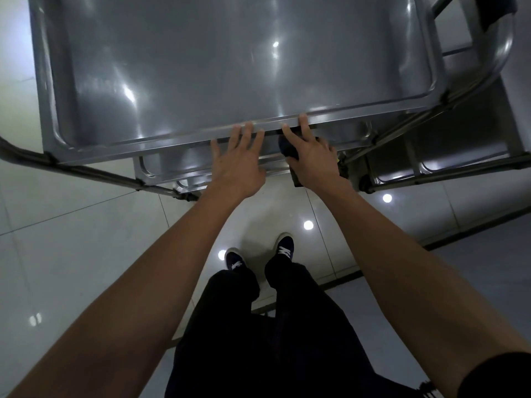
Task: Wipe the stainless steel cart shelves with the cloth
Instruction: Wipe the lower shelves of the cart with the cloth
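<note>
At the near rim of the cart's top shelf point(201, 67): both your hands, cloth point(288, 146) under the right.

Dark cloth sits bunched beneath your right hand point(311, 156), at about 1 o'clock from frame centre, pressed against the underside edge of the top shelf; your index and middle fingers reach straight up onto the rim while the palm covers the cloth. Whether the thumb curls round it cannot be told. Your left hand point(240, 165), just beside at 12 o'clock, is spread, fingertips touching the same rim, holding nothing. Lower shelf point(459, 156) shows beneath, toward 2 o'clock. Cart handle tube point(86, 170) runs at 9 o'clock. Pale tiled floor point(71, 239) all round; your dark shoes point(284, 249) stand at 6 o'clock.
</note>
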`<state>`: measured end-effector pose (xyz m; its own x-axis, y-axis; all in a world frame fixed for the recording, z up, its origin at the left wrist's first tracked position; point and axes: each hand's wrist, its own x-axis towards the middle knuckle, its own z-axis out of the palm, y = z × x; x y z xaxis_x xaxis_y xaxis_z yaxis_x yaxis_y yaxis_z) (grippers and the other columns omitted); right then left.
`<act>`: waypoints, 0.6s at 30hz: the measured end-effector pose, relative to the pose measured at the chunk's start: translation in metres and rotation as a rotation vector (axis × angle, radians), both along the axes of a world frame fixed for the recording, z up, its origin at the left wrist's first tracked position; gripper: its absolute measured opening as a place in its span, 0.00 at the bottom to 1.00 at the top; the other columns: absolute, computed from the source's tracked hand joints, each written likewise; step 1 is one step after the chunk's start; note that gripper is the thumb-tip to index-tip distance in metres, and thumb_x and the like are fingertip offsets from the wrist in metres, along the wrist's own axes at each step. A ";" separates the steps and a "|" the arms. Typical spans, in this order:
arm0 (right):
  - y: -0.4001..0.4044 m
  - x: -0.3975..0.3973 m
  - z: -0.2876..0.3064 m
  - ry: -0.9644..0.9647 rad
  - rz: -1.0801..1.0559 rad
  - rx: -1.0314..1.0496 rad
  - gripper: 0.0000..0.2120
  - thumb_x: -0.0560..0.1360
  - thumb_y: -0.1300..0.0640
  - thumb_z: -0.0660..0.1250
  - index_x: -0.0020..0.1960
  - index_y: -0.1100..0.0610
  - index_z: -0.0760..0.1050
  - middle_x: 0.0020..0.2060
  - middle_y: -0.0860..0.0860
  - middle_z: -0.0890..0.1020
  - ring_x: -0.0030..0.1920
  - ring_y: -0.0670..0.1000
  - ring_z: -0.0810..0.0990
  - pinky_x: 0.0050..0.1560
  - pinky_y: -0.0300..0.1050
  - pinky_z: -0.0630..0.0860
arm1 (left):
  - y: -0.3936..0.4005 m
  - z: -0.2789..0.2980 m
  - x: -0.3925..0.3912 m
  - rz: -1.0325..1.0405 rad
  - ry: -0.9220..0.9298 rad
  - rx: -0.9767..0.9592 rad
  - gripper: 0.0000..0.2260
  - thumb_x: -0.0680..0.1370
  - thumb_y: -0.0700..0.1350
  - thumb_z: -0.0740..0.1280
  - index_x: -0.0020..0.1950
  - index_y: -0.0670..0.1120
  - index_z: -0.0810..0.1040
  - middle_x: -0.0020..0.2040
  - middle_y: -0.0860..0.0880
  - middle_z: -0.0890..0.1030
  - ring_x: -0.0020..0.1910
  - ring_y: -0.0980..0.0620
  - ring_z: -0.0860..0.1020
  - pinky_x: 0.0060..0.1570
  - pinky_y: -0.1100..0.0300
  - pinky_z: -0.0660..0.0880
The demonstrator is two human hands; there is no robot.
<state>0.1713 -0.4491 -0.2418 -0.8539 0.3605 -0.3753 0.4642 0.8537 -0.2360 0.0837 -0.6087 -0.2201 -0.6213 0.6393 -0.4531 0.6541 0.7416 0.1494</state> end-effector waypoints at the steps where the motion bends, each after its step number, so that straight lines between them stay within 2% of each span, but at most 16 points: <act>1: -0.002 -0.003 -0.002 0.015 -0.007 -0.005 0.34 0.80 0.50 0.65 0.79 0.40 0.49 0.80 0.49 0.42 0.70 0.67 0.66 0.68 0.67 0.65 | -0.004 -0.004 -0.005 -0.022 0.063 0.047 0.34 0.80 0.53 0.62 0.82 0.49 0.49 0.83 0.48 0.48 0.81 0.46 0.46 0.74 0.32 0.52; 4: -0.006 -0.011 -0.008 0.088 -0.027 0.018 0.34 0.80 0.49 0.65 0.79 0.41 0.51 0.81 0.49 0.43 0.69 0.67 0.66 0.67 0.67 0.66 | -0.011 -0.013 -0.020 -0.057 0.238 0.191 0.28 0.77 0.51 0.64 0.76 0.48 0.64 0.77 0.47 0.64 0.75 0.44 0.62 0.70 0.34 0.59; 6: -0.008 -0.012 -0.010 0.159 -0.033 0.007 0.34 0.80 0.49 0.65 0.79 0.41 0.51 0.81 0.48 0.44 0.69 0.66 0.66 0.68 0.67 0.66 | -0.013 -0.021 -0.025 -0.056 0.311 0.271 0.24 0.77 0.49 0.64 0.73 0.48 0.68 0.73 0.47 0.68 0.71 0.43 0.65 0.70 0.36 0.60; 12: 0.001 -0.016 -0.045 0.387 -0.003 0.028 0.33 0.80 0.48 0.64 0.79 0.38 0.50 0.81 0.46 0.44 0.68 0.62 0.69 0.66 0.66 0.69 | -0.007 -0.055 -0.030 0.012 0.513 0.512 0.20 0.76 0.49 0.63 0.68 0.48 0.73 0.69 0.46 0.72 0.66 0.43 0.69 0.67 0.42 0.63; 16: -0.001 -0.022 -0.069 0.541 0.017 0.021 0.36 0.79 0.50 0.66 0.80 0.40 0.50 0.81 0.47 0.43 0.73 0.60 0.66 0.68 0.65 0.69 | -0.011 -0.082 -0.031 0.015 0.628 0.591 0.22 0.78 0.50 0.63 0.72 0.48 0.72 0.71 0.44 0.71 0.70 0.43 0.68 0.70 0.39 0.61; 18: -0.003 -0.023 -0.077 0.635 0.029 0.038 0.36 0.78 0.52 0.68 0.80 0.43 0.53 0.81 0.51 0.44 0.74 0.58 0.64 0.70 0.63 0.68 | -0.015 -0.097 -0.028 -0.014 0.687 0.711 0.22 0.79 0.49 0.64 0.72 0.45 0.73 0.72 0.41 0.72 0.73 0.41 0.67 0.70 0.35 0.60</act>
